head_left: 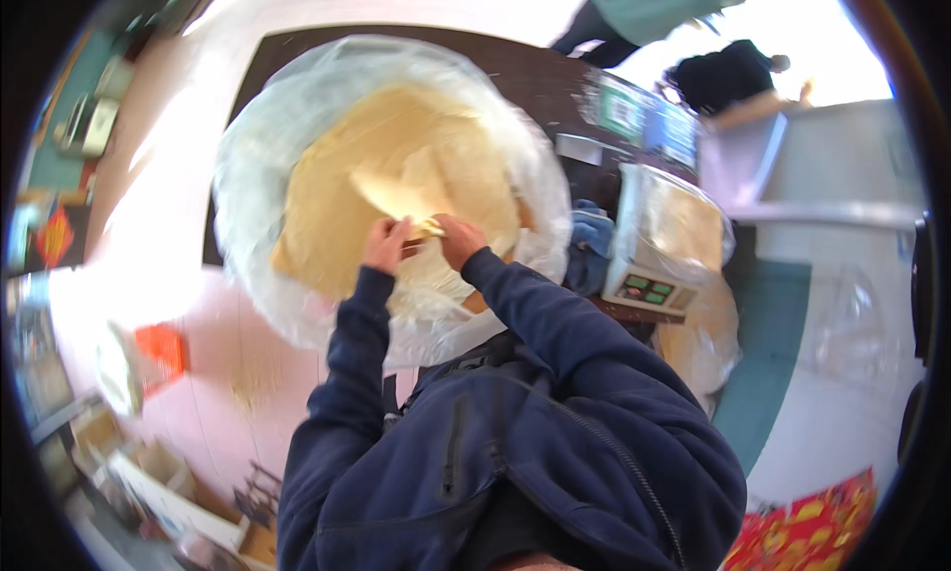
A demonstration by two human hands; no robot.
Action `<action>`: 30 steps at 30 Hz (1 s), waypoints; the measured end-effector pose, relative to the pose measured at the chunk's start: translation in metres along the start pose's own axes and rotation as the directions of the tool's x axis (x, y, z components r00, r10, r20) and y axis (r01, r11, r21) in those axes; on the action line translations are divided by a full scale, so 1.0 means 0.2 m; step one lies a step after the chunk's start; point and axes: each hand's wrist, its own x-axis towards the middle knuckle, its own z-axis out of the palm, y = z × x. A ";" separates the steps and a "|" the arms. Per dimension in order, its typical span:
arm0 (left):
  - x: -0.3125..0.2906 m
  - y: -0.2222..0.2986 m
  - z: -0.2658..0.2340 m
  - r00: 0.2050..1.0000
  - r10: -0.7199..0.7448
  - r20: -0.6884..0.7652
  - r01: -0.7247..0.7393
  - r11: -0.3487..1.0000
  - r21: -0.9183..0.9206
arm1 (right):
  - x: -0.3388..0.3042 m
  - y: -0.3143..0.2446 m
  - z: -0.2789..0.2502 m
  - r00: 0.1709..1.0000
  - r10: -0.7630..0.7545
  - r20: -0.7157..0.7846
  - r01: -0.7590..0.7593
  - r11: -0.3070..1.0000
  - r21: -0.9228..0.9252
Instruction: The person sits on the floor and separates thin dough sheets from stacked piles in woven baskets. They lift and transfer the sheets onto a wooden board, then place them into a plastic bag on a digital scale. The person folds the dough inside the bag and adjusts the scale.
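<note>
A wide pile of thin, pale yellow sheets (327,190) lies inside a large clear plastic liner (258,145) spread on a dark table. Over the middle of the pile, both my hands hold one thin yellow sheet (396,195), its far part raised and blurred. The near edge of that sheet is bunched between my hands. My left hand (384,244) is closed on its left side, fingertips partly hidden. Close beside it, my right hand (461,241) pinches the bunched edge from the right.
Right of the pile stands a weighing scale (649,292) with plastic-wrapped sheets on it. A blue cloth (589,239) lies beside it on the dark table (525,76). A person in a green top (664,6) stands beyond. An orange basket (160,353) is at the left.
</note>
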 end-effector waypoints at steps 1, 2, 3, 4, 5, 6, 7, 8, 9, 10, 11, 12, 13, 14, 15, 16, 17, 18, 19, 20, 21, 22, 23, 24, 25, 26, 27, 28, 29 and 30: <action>0.02 0.05 0.00 0.980 0.199 -0.002 -0.187 0.927 0.324 | 0.03 -0.02 -0.11 0.998 -0.049 -0.039 0.049 0.999 0.021; 0.04 0.12 -0.01 0.863 0.497 0.094 -0.472 0.725 0.501 | 0.08 -0.05 -0.24 0.999 -0.025 0.030 0.025 1.000 -0.007; 0.07 0.20 -0.01 0.807 0.585 0.086 -0.423 0.469 0.775 | 0.10 -0.08 -0.40 0.996 -0.011 0.091 0.019 0.996 -0.086; 0.11 0.28 0.02 0.708 0.646 0.285 -0.552 0.255 0.794 | 0.10 -0.11 -0.57 0.990 -0.094 0.104 0.094 0.996 0.010; 0.15 0.35 0.08 0.621 0.656 0.429 -0.616 0.071 0.784 | 0.08 -0.14 -0.74 0.986 -0.142 0.087 0.140 0.990 0.037; 0.19 0.40 0.18 0.590 0.580 0.562 -0.701 0.022 0.713 | 0.07 -0.17 -0.91 0.987 -0.136 0.088 0.133 0.990 0.037; 0.21 0.45 0.27 0.601 0.467 0.649 -0.733 -0.001 0.680 | 0.03 -0.20 -1.08 0.985 -0.125 0.116 0.120 0.992 0.048; 0.24 0.50 0.39 0.418 0.396 0.818 -0.855 -0.131 0.501 | -0.01 -0.21 -1.25 0.986 -0.057 0.155 0.057 0.998 0.003; 0.24 0.54 0.52 0.556 0.243 0.794 -0.830 0.130 0.542 | -0.06 -0.20 -1.41 0.984 -0.121 0.132 0.119 0.993 0.021; 0.24 0.57 0.66 0.646 0.052 0.762 -0.722 0.366 0.587 | -0.11 -0.18 -1.55 0.992 -0.071 0.100 0.069 0.997 0.024; 0.23 0.60 0.82 0.675 -0.159 0.721 -0.544 0.553 0.631 | -0.16 -0.13 -1.70 0.995 -0.096 0.030 0.094 0.994 0.060; 0.21 0.59 0.98 0.590 -0.095 0.801 -0.590 0.627 0.509 | -0.23 -0.07 -1.84 0.995 -0.089 -0.053 0.086 0.995 -0.054; 0.20 0.59 1.15 0.548 -0.104 0.830 -0.589 0.657 0.471 | -0.31 0.01 -1.99 0.987 -0.089 -0.131 0.067 0.984 -0.163; 0.20 0.59 1.32 0.505 -0.107 0.856 -0.586 0.686 0.432 | -0.37 0.11 -2.15 0.992 0.065 -0.104 -0.069 0.997 -0.035; 0.22 0.58 1.49 0.456 -0.105 0.884 -0.579 0.719 0.384 | -0.43 0.23 -2.30 0.976 0.212 -0.054 -0.207 0.974 0.092; 0.25 0.56 1.66 0.448 -0.171 0.878 -0.530 0.739 0.415 | -0.51 0.36 -2.42 0.959 0.279 -0.055 -0.252 0.924 0.286; 0.30 0.52 1.82 0.407 -0.216 0.887 -0.477 0.778 0.408 | -0.58 0.52 -2.52 0.963 0.268 -0.033 -0.216 0.838 0.502; 0.37 0.44 1.99 0.442 -0.230 0.867 -0.522 0.720 0.457 | -0.65 0.69 -2.59 0.905 0.422 -0.045 -0.335 0.775 0.535; 0.45 0.34 2.15 0.435 -0.220 0.873 -0.557 0.696 0.453 | -0.71 0.86 -2.63 0.866 0.499 -0.042 -0.379 0.707 0.597; 0.51 0.21 2.28 0.507 -0.275 0.817 -0.483 0.694 0.534 | -0.75 1.05 -2.65 0.863 0.505 -0.019 -0.358 0.637 0.683; 0.58 0.07 2.39 0.537 -0.310 0.785 -0.404 0.722 0.561 | -0.78 1.24 -2.62 0.791 0.611 -0.018 -0.485 0.645 0.590; 0.64 -0.07 2.47 0.608 -0.331 0.721 -0.433 0.623 0.651 | -0.80 1.40 -2.57 0.760 0.650 -0.007 -0.553 0.652 0.519; 0.70 -0.20 2.51 0.693 -0.351 0.630 -0.430 0.500 0.751 | -0.82 1.55 -2.55 0.667 0.745 -0.010 -0.674 0.608 0.419; 0.74 -0.31 2.52 0.710 -0.283 0.644 -0.502 0.438 0.746 | -0.87 1.66 -2.52 0.695 0.719 0.007 -0.625 0.600 0.500; 0.77 -0.39 2.51 0.763 -0.261 0.591 -0.505 0.329 0.798 | -0.91 1.74 -2.47 0.664 0.748 0.016 -0.629 0.547 0.552; 0.80 -0.43 2.49 0.777 -0.221 0.590 -0.483 0.393 0.782 | -0.94 1.79 -2.45 0.634 0.772 0.056 -0.636 0.479 0.605; 0.82 -0.46 2.48 0.806 -0.169 0.567 -0.487 0.354 0.798 | -0.97 1.82 -2.44 0.647 0.762 0.017 -0.603 0.497 0.624; 0.82 -0.47 2.45 0.794 -0.105 0.598 -0.531 0.358 0.768 | -0.99 1.84 -2.43 0.663 0.749 0.008 -0.573 0.501 0.648; 0.81 -0.46 2.43 0.782 -0.016 0.623 -0.570 0.385 0.726 | -1.00 1.84 -2.42 0.718 0.696 -0.025 -0.489 0.530 0.693; 0.78 -0.45 2.43 0.806 0.021 0.592 -0.563 0.337 0.755 | -1.00 1.83 -2.41 0.658 0.752 -0.035 -0.566 0.525 0.635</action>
